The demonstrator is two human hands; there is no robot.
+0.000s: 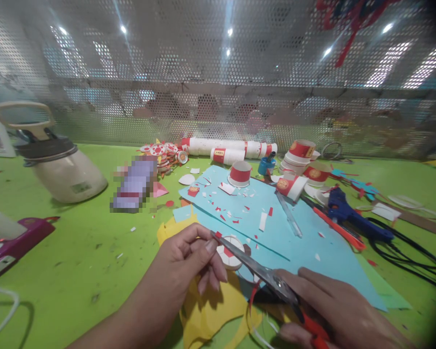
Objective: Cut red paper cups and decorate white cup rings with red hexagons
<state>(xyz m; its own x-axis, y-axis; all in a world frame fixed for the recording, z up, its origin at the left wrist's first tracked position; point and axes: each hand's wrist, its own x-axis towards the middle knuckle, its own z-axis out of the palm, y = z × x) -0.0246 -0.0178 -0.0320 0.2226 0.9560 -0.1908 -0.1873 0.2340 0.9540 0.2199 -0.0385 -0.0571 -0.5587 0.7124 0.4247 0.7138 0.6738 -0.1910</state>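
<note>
My right hand [323, 300] grips a pair of scissors [265, 276] by the red handles, the blades pointing up and left. At the blade tips is a small red piece of paper [218, 235]. My left hand [194, 259] pinches that piece between thumb and forefinger, the other fingers curled loosely. Just behind the blades lies a round white disc with red patches [230, 252], like a football pattern. Beneath my hands are yellow paper [207, 310] and a light blue sheet [312, 257] strewn with red and white scraps.
Paper cups [240, 173] and a long row of nested cups [221, 145] stand at the back. A blue glue gun [349, 211] with a black cord lies right. To the left are a large bottle [65, 169], a phone-like blurred slab [136, 184] and a purple power strip [18, 242].
</note>
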